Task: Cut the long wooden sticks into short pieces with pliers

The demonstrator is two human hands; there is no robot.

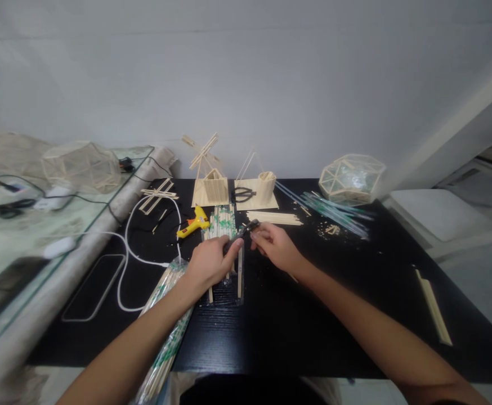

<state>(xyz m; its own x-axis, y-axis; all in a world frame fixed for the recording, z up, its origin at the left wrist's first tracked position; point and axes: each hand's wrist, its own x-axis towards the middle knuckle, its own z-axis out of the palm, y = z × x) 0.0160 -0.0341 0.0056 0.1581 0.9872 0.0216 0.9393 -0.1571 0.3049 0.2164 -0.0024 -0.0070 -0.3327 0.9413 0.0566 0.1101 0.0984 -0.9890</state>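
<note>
My left hand (212, 260) rests with curled fingers on a bundle of wrapped chopsticks (223, 222) lying on the black table (296, 315). A few thin bamboo sticks run under this hand toward me. My right hand (273, 243) is closed in a pinch just to the right, at the end of a small dark tool (246, 229). The two hands almost touch. I cannot make out whether the right fingers grip the tool itself.
A yellow glue gun (193, 223) with a white cable (123, 270) lies left of the hands. Behind stand stick models (210, 185), black scissors (242, 194), loose sticks (273, 217) and a polyhedron frame (351, 179). A long chopstick pack (165, 337) lies under my left forearm. A phone (92, 287) is at left.
</note>
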